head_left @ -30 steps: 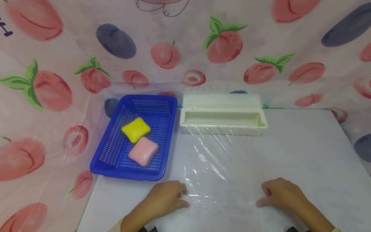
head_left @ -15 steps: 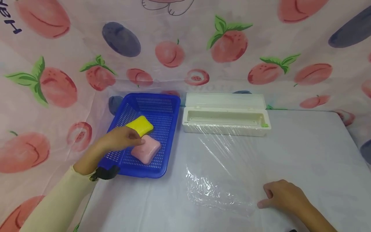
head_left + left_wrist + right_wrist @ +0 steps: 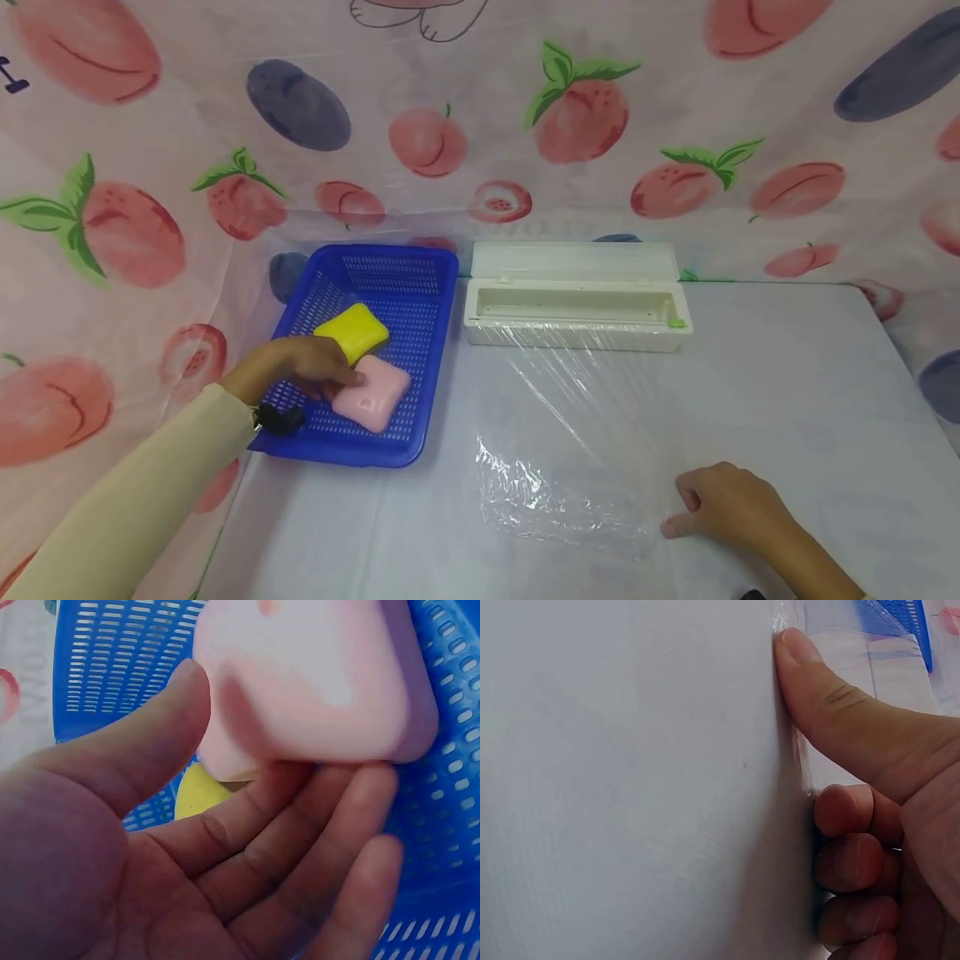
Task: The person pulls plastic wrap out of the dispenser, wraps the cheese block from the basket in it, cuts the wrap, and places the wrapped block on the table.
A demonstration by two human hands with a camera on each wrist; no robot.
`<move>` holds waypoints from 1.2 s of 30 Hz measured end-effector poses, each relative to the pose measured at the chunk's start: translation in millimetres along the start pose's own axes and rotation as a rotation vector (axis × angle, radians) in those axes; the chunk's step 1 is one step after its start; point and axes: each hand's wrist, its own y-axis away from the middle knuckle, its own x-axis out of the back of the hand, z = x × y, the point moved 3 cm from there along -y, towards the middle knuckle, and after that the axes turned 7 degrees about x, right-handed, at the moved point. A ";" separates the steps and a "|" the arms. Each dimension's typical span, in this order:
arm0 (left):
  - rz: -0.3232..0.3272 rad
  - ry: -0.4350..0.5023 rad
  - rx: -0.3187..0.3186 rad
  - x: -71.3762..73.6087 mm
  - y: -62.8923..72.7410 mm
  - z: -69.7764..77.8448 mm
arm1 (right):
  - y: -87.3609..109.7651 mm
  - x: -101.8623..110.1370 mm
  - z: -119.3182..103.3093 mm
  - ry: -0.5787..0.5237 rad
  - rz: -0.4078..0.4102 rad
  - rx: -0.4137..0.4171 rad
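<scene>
My left hand [image 3: 318, 364] reaches into the blue basket [image 3: 337, 451] and grips a pink bar of soap [image 3: 384, 392]. In the left wrist view, the thumb lies along one side of the soap [image 3: 315, 682] and the fingertips meet its lower edge. A yellow bar of soap [image 3: 352, 331] lies just beyond it, partly behind the hand. My right hand [image 3: 731, 506] rests on the table by the near right edge of a sheet of clear cling film [image 3: 540, 492]. Its thumb touches the film edge; the fingers are loosely curled, apart from the thumb.
The film runs from the front of a long white dispenser box [image 3: 581, 336], whose lid [image 3: 573, 260] stands raised at the back. A green piece [image 3: 677, 323] sits at the box's right end. A fruit-patterned cloth [image 3: 480, 125] covers the wall behind the white table [image 3: 780, 375].
My left hand has left the film's near left corner and moved left into the basket, onto the pink soap. The film's left side has wrinkled. The right hand has stayed put.
</scene>
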 end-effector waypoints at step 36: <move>0.471 0.545 -0.579 -105.3 53.8 157.8 | -0.7 1.5 0.6 -0.004 0.015 0.020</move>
